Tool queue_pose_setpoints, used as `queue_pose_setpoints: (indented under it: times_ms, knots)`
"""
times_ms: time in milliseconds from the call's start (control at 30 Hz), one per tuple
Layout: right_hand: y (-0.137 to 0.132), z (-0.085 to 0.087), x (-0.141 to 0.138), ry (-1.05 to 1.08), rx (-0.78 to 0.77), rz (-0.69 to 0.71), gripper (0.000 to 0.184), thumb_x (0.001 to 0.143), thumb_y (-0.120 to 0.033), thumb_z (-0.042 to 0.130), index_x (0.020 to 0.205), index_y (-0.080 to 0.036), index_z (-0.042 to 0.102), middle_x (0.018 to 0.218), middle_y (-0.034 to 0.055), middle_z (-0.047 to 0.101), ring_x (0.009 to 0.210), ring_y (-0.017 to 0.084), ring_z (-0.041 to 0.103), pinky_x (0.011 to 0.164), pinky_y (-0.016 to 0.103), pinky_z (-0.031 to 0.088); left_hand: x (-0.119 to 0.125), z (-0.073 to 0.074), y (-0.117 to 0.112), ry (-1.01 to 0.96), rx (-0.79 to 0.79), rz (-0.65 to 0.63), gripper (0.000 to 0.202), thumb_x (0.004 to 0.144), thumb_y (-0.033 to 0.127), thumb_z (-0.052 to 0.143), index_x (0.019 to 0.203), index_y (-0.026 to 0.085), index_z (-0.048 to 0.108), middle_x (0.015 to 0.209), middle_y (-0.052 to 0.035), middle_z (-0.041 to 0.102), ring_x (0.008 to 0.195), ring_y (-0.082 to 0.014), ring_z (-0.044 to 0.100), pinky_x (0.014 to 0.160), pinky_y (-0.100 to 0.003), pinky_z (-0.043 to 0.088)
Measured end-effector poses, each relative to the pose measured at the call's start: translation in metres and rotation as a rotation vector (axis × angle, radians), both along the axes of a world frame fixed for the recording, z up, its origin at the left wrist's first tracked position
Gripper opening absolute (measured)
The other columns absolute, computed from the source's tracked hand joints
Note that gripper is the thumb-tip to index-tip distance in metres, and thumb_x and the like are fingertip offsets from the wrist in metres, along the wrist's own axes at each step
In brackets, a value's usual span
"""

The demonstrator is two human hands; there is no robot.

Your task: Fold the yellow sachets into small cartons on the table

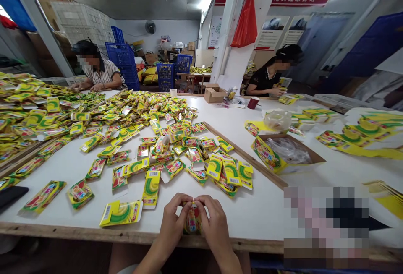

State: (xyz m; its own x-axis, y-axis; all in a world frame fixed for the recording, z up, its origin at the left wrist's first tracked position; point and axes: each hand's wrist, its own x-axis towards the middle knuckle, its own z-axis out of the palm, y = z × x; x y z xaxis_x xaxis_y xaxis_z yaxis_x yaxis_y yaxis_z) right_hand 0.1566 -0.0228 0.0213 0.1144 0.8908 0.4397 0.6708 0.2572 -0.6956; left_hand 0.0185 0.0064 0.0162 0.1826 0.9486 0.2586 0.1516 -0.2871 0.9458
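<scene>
Between my two hands stands a small green and yellow printed carton [192, 219], close to the table's front edge. My left hand [173, 215] grips its left side, thumb on the face and fingertips at the top edge. On the other side my right hand [213, 215] pinches it the same way, and the fingertips of both hands nearly meet at the top. Whether the top flap is closed is hidden by my fingers. Just left of my hands lie a yellow carton with a barcode [121, 213] and another yellow carton [151, 189]. Beyond them is a loose heap of similar cartons [189, 148].
A large pile of cartons [28, 110] covers the table's left. A wooden strip [248, 156] crosses the white table [176, 202]. An opened display box [270, 156] with clear plastic stands to the right. Two people [105, 72] work across the table. Part of the lower right is blurred out.
</scene>
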Motion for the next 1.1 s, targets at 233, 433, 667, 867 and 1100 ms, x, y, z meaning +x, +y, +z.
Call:
queue_pose_setpoints:
  times_ms: [233, 433, 667, 867, 1100]
  knots:
    - [0.007, 0.007, 0.006, -0.074, -0.024, 0.02, 0.029, 0.098, -0.036, 0.042, 0.084, -0.023, 0.063, 0.081, 0.0042, 0.07, 0.076, 0.022, 0.062, 0.069, 0.033, 0.047, 0.003, 0.0, 0.004, 0.015, -0.003, 0.018, 0.021, 0.09, 0.033, 0.055, 0.084, 0.019, 0.069, 0.08, -0.0046, 0.07, 0.078, -0.0204, 0.065, 0.073, -0.03, 0.052]
    - [0.011, 0.011, 0.006, -0.053, -0.043, 0.011, 0.031, 0.098, -0.039, 0.041, 0.085, -0.022, 0.063, 0.082, 0.0049, 0.071, 0.076, 0.023, 0.062, 0.069, 0.033, 0.047, 0.006, 0.004, 0.01, 0.027, -0.032, 0.05, 0.024, 0.089, 0.036, 0.055, 0.084, 0.018, 0.07, 0.08, -0.0046, 0.071, 0.075, -0.0197, 0.064, 0.067, -0.027, 0.05]
    - [0.014, 0.009, 0.007, -0.023, -0.085, 0.013, 0.028, 0.097, -0.038, 0.042, 0.083, -0.023, 0.062, 0.081, 0.0046, 0.07, 0.076, 0.023, 0.062, 0.068, 0.033, 0.046, 0.005, 0.001, 0.01, -0.009, -0.063, 0.012, 0.024, 0.089, 0.036, 0.056, 0.082, 0.017, 0.069, 0.078, -0.0041, 0.07, 0.075, -0.0196, 0.064, 0.071, -0.028, 0.049]
    - [0.01, 0.005, 0.01, 0.103, -0.126, 0.093, 0.022, 0.096, -0.033, 0.045, 0.088, -0.022, 0.062, 0.087, 0.0046, 0.069, 0.083, 0.022, 0.063, 0.074, 0.031, 0.048, 0.0, 0.001, 0.004, -0.052, -0.096, -0.03, 0.018, 0.088, 0.032, 0.058, 0.091, 0.018, 0.069, 0.085, -0.0038, 0.07, 0.079, -0.0187, 0.063, 0.072, -0.027, 0.048]
    - [0.016, 0.012, 0.013, 0.168, -0.271, 0.119, 0.02, 0.093, -0.034, 0.05, 0.082, -0.021, 0.061, 0.08, 0.0045, 0.068, 0.079, 0.022, 0.064, 0.062, 0.026, 0.047, 0.004, 0.007, 0.013, -0.058, -0.2, -0.012, 0.017, 0.083, 0.03, 0.062, 0.081, 0.015, 0.069, 0.071, -0.0023, 0.068, 0.066, -0.0164, 0.058, 0.064, -0.025, 0.046]
